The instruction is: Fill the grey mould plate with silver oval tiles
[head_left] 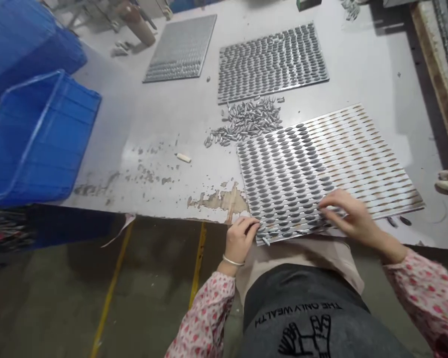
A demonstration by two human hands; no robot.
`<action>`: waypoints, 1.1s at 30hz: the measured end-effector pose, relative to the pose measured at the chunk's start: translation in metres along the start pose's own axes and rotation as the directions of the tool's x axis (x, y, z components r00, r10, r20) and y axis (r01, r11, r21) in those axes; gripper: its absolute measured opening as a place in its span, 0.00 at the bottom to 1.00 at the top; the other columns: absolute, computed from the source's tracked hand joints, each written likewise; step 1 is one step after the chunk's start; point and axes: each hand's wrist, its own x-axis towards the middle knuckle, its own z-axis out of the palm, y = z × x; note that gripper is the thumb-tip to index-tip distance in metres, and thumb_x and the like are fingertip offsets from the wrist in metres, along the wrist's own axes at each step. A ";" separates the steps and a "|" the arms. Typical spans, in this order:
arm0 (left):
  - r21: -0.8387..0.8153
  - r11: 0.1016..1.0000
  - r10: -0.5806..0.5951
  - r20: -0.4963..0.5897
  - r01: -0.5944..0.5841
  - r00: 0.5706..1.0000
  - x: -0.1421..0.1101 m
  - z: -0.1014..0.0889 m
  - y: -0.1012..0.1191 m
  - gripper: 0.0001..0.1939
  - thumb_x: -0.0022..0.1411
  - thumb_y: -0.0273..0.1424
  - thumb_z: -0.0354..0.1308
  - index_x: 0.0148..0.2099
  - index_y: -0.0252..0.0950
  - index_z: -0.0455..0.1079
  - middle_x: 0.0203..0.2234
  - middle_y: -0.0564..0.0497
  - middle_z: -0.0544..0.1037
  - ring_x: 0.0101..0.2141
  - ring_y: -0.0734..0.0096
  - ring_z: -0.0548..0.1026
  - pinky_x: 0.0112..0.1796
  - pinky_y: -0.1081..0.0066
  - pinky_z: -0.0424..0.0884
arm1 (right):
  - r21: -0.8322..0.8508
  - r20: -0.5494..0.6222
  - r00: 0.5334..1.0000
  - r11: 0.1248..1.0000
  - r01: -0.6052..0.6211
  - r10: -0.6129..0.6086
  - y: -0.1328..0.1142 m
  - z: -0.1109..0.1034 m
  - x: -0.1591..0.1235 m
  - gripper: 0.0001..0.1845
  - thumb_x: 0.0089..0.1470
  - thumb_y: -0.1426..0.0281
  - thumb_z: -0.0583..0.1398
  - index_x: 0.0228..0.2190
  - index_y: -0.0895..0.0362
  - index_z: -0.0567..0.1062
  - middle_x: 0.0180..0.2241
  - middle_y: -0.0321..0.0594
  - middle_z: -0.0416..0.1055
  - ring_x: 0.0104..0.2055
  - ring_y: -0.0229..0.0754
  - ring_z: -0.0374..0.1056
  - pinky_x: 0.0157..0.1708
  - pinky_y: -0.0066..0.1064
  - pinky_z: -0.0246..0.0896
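Observation:
In the head view, a flat board (pixel 366 159) with rows of slots lies at the table's front edge. Dark grey leaf-shaped pieces (pixel 280 169) fill the slots on its left part, while bare brown-marked slots show on its right. My left hand (pixel 241 241) pinches at the board's near left corner; what sits between its fingertips is too small to make out. A loose piece (pixel 266 241) sticks out beside it. Over the near rows, my right hand (pixel 345 216) has thumb and forefinger closed around a spot at the filled part's edge, their contents hidden.
A heap of loose grey pieces (pixel 250 119) lies behind the board. Farther back are a filled board (pixel 272 62) and another grey board (pixel 182 47). A blue crate (pixel 74 134) stands at the left. A small pale-handled tool (pixel 183 157) rests on the table (pixel 153 114).

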 end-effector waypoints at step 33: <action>0.282 0.938 0.167 0.141 -0.202 0.976 -0.009 -0.009 0.001 0.11 0.63 0.32 0.48 0.36 0.37 0.71 0.28 0.49 0.71 0.30 0.70 0.70 0.30 0.72 0.66 | -0.285 0.468 0.801 0.794 0.537 -0.374 -0.076 0.091 0.028 0.08 0.60 0.70 0.53 0.31 0.56 0.71 0.29 0.39 0.66 0.35 0.42 0.55 0.35 0.34 0.43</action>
